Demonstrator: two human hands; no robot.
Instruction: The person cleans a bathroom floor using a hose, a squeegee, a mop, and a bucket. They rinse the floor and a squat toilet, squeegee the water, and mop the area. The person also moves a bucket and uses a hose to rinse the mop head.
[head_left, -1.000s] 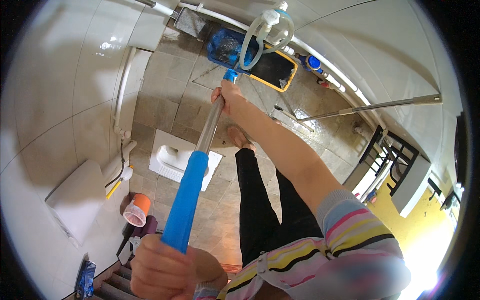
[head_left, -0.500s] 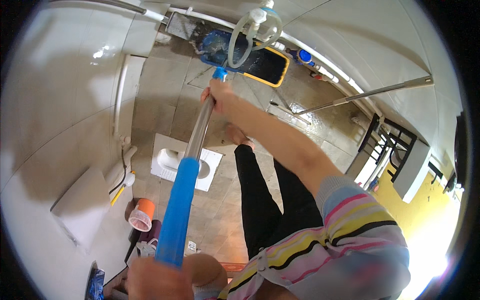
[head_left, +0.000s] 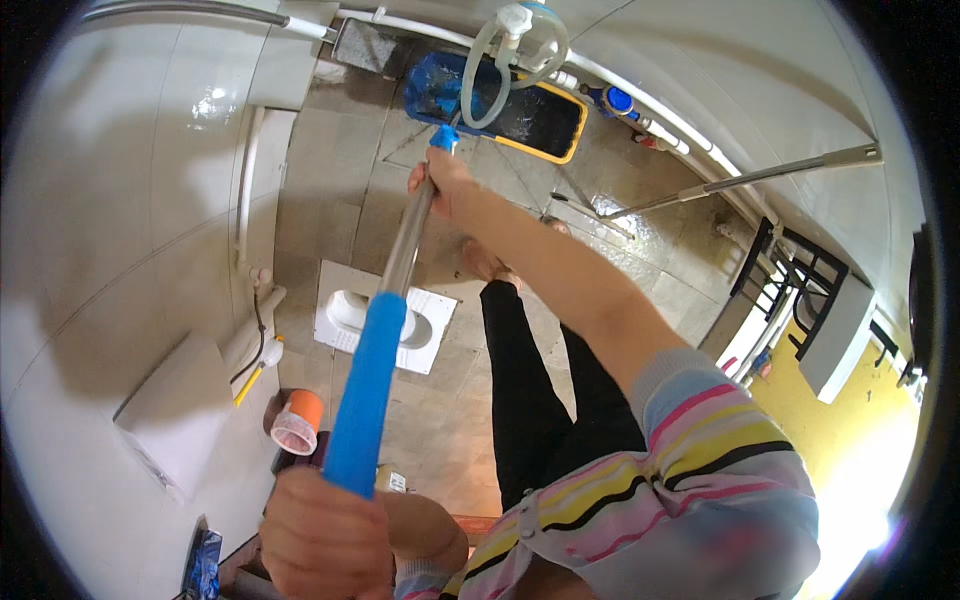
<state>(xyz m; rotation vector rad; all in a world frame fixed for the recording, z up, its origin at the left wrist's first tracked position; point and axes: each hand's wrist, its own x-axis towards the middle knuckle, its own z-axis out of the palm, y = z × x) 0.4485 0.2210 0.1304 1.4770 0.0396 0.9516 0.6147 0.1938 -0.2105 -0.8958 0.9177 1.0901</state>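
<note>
Well, in the head view the person has both hands on a long pole [head_left: 403,255], which slants from near the body toward a tub [head_left: 545,154] on the floor by the far wall. The left hand [head_left: 325,535] wraps the near end of the blue sleeve [head_left: 365,390], its grip folded tight with no gap showing. The right hand [head_left: 440,182] rings the bare metal farther along, its grip closed around it too. The pole's tip reaches the tub's blue end, beside the hose [head_left: 467,85]; what is fixed to it I can't make out.

Compared with half a second ago, the left hand sits a little higher and looks less blurred, though the whole view has shifted slightly as well. The tub's dark end, which looks smoother a second back, now carries pale flecks. To my eye the pole is being worked up and down in the water, and that work is still under way.

Around them I see a squat pan [head_left: 440,310], an orange bucket [head_left: 300,415] and a second pole [head_left: 760,181] leaning at the right wall. As for writing, a small box [head_left: 397,482] past the left hand bears dark marks, too tiny to read; I can pick out no brand anywhere.
</note>
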